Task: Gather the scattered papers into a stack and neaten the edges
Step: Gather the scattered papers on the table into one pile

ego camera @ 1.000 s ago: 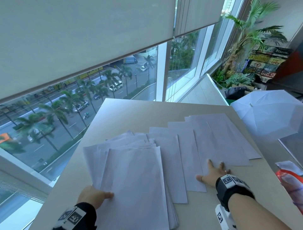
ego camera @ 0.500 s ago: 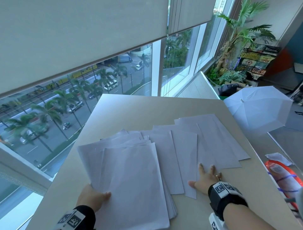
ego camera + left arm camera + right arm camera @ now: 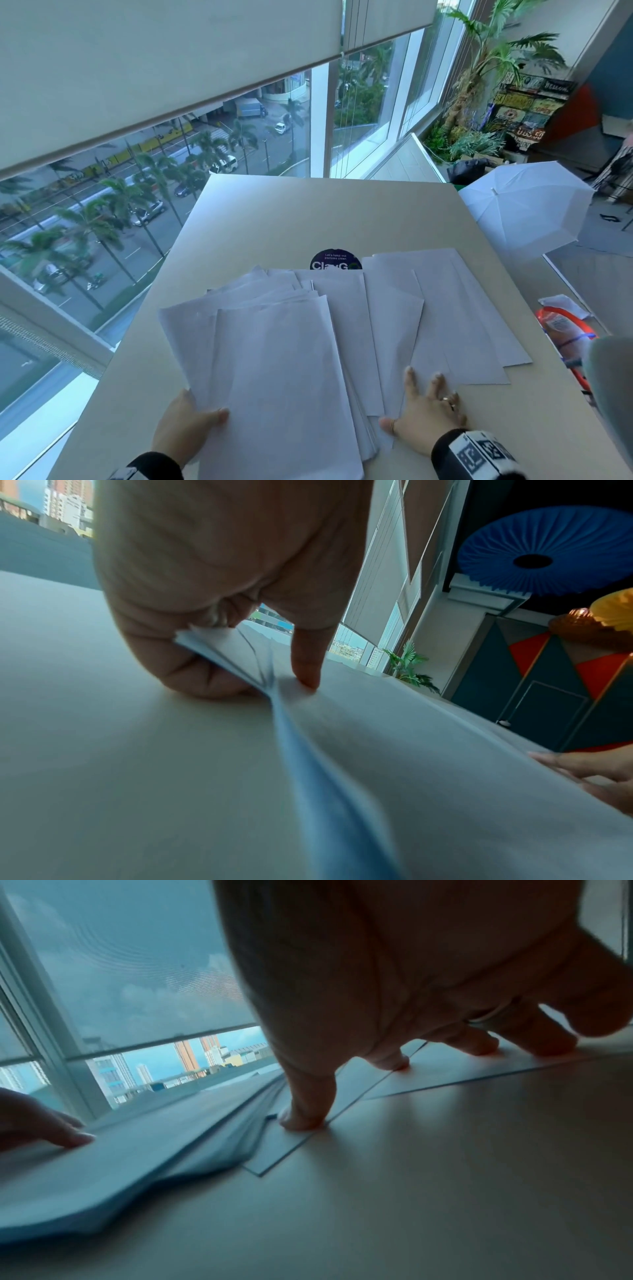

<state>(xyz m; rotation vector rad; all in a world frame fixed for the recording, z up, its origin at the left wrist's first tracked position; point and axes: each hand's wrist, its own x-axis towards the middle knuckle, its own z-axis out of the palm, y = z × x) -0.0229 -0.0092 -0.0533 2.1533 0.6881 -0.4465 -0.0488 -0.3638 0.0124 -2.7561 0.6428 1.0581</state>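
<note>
The left hand (image 3: 185, 425) pinches the near-left edge of the gathered stack (image 3: 274, 377) on the table (image 3: 274, 212), thumb on top, fingers curled beneath; the right hand (image 3: 424, 416) lies flat, fingers spread, pressing the loose sheets (image 3: 455, 318) fanned just right of it; beyond, a round dark sticker (image 3: 335, 260) peeks out behind the papers.

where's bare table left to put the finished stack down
Bare table lies between the round sticker and the window edge, plus strips outside the left hand and right hand. The middle is crowded with papers.
</note>
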